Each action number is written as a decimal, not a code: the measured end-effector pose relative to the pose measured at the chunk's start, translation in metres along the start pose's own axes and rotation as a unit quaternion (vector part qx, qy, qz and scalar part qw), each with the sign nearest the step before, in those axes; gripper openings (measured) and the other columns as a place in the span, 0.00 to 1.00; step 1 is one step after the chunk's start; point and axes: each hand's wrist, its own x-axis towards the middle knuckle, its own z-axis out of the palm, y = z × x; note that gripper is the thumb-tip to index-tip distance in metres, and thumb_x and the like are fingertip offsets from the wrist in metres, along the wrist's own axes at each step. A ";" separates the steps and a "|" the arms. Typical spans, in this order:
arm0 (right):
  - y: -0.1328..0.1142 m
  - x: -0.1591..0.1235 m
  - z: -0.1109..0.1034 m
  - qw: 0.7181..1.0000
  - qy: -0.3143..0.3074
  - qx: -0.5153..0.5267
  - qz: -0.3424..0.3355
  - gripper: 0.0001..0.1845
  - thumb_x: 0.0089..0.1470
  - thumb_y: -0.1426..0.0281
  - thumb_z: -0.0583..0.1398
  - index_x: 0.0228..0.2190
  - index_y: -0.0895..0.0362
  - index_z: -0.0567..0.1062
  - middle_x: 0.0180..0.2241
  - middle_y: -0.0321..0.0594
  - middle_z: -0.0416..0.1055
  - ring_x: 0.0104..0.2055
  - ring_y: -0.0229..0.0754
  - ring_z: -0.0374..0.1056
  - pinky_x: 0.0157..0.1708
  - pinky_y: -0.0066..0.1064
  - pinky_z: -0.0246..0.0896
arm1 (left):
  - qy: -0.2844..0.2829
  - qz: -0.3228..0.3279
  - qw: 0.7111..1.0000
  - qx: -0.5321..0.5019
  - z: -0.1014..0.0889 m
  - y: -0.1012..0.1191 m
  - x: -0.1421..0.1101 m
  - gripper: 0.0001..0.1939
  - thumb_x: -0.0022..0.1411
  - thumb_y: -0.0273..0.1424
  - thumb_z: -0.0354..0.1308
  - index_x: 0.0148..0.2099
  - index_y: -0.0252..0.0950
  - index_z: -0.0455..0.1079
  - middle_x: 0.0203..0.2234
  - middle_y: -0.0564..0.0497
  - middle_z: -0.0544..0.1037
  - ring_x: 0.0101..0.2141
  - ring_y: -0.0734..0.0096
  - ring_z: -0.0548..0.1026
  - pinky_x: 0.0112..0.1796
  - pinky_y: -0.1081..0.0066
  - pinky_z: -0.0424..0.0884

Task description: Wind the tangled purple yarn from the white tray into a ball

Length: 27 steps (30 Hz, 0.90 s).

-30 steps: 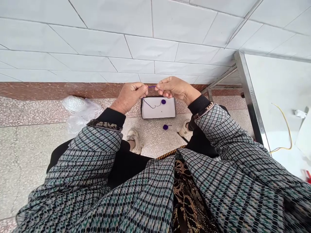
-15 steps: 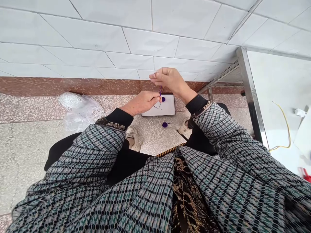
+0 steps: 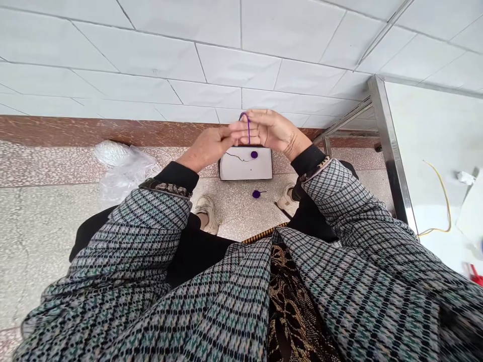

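Observation:
A strand of purple yarn point(image 3: 249, 131) loops over the fingers of my right hand point(image 3: 277, 131), which are held together and stretched to the left, the thumb resting along the top. My left hand point(image 3: 209, 147) meets those fingertips and pinches the yarn, though its fingertips are partly hidden. Below, a thin dark strand trails across a shallow white box point(image 3: 241, 171) with a dark rim. One small purple yarn ball point(image 3: 254, 155) lies in the box. A second purple ball point(image 3: 256, 194) with a short tail sits on the floor in front of it.
Left of the box, a bundle of white cord point(image 3: 111, 153) lies by a clear plastic bag point(image 3: 126, 173). At the right stands a metal-framed white table point(image 3: 426, 151) with a yellow strand point(image 3: 447, 201) on it. A tiled wall point(image 3: 211, 65) rises behind the box.
My left hand has moved up and left to the right hand's fingertips. The yarn, earlier stretched upright between the hands, now loops round the right fingers.

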 end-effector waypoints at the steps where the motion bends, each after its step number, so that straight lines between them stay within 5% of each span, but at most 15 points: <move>1: 0.000 0.000 0.001 1.000 0.013 0.018 -0.019 0.13 0.77 0.70 0.65 0.37 0.60 0.75 0.42 0.46 0.85 0.43 0.40 0.84 0.49 0.30 0.80 | -0.025 0.004 1.000 0.011 0.004 -0.001 0.000 0.13 0.65 0.20 0.64 0.28 0.35 0.77 0.22 0.52 0.73 0.29 0.66 0.67 0.36 0.72 0.61; 4: 0.002 0.004 0.003 0.997 0.044 0.028 -0.048 0.17 0.82 0.72 0.58 0.35 0.60 0.72 0.42 0.45 0.85 0.47 0.37 0.82 0.55 0.29 0.76 | -0.113 0.034 0.991 0.061 0.015 -0.001 -0.003 0.15 0.66 0.19 0.61 0.27 0.35 0.76 0.21 0.53 0.71 0.27 0.68 0.66 0.36 0.71 0.61; 7: 0.007 0.011 0.003 0.991 0.084 -0.075 -0.073 0.18 0.80 0.73 0.57 0.33 0.61 0.72 0.38 0.41 0.83 0.49 0.33 0.78 0.53 0.23 0.69 | -0.147 0.061 0.984 0.074 0.018 0.000 -0.006 0.14 0.67 0.20 0.60 0.28 0.35 0.76 0.20 0.54 0.69 0.25 0.69 0.64 0.35 0.71 0.60; 10: 0.012 0.017 0.000 0.942 0.134 -0.288 -0.106 0.16 0.72 0.80 0.60 0.29 0.61 0.73 0.34 0.38 0.78 0.44 0.34 0.75 0.45 0.20 0.66 | -0.103 0.081 0.989 0.064 0.011 0.004 -0.007 0.13 0.66 0.20 0.61 0.29 0.35 0.77 0.23 0.53 0.74 0.28 0.67 0.69 0.38 0.71 0.63; 13: 0.012 0.017 -0.002 0.904 0.121 -0.406 -0.051 0.17 0.67 0.85 0.62 0.26 0.61 0.73 0.28 0.37 0.73 0.36 0.34 0.70 0.39 0.20 0.64 | -0.031 0.082 0.995 0.048 -0.002 0.007 -0.006 0.13 0.66 0.19 0.61 0.29 0.35 0.77 0.28 0.50 0.78 0.33 0.64 0.72 0.41 0.71 0.66; 16: 0.008 0.011 -0.002 0.955 0.031 -0.290 0.048 0.16 0.70 0.80 0.65 0.28 0.61 0.73 0.31 0.42 0.79 0.35 0.36 0.75 0.39 0.22 0.71 | 0.020 0.064 0.997 0.038 -0.013 0.007 -0.003 0.14 0.68 0.18 0.60 0.30 0.34 0.75 0.29 0.50 0.77 0.35 0.65 0.72 0.42 0.71 0.66; 19: 0.003 0.002 0.001 0.991 -0.036 -0.115 0.052 0.14 0.71 0.73 0.69 0.32 0.60 0.73 0.37 0.47 0.83 0.43 0.42 0.83 0.47 0.29 0.78 | 0.036 0.032 0.998 0.041 -0.013 0.002 0.001 0.13 0.70 0.21 0.60 0.30 0.33 0.73 0.27 0.51 0.74 0.34 0.65 0.70 0.42 0.70 0.65; 21: 0.001 0.000 0.002 0.999 -0.023 -0.045 0.005 0.14 0.73 0.72 0.67 0.34 0.59 0.73 0.38 0.47 0.84 0.48 0.42 0.83 0.53 0.31 0.78 | 0.009 0.024 0.998 0.056 -0.007 -0.003 0.002 0.11 0.69 0.23 0.61 0.31 0.33 0.75 0.26 0.51 0.74 0.33 0.65 0.70 0.42 0.70 0.65; 24: 0.004 0.007 -0.002 0.997 0.004 -0.015 -0.081 0.15 0.77 0.70 0.61 0.34 0.57 0.72 0.43 0.45 0.85 0.53 0.39 0.82 0.59 0.30 0.76 | -0.111 0.051 0.988 0.096 0.004 -0.008 0.003 0.09 0.68 0.27 0.60 0.33 0.33 0.77 0.26 0.52 0.75 0.32 0.66 0.71 0.40 0.71 0.65; 27: 0.014 0.019 -0.011 0.976 0.026 -0.153 -0.151 0.17 0.77 0.72 0.59 0.31 0.57 0.71 0.42 0.45 0.83 0.52 0.39 0.80 0.57 0.28 0.74 | -0.215 0.098 0.964 0.120 0.007 -0.011 0.002 0.12 0.70 0.32 0.58 0.36 0.33 0.78 0.27 0.52 0.77 0.31 0.68 0.72 0.39 0.71 0.66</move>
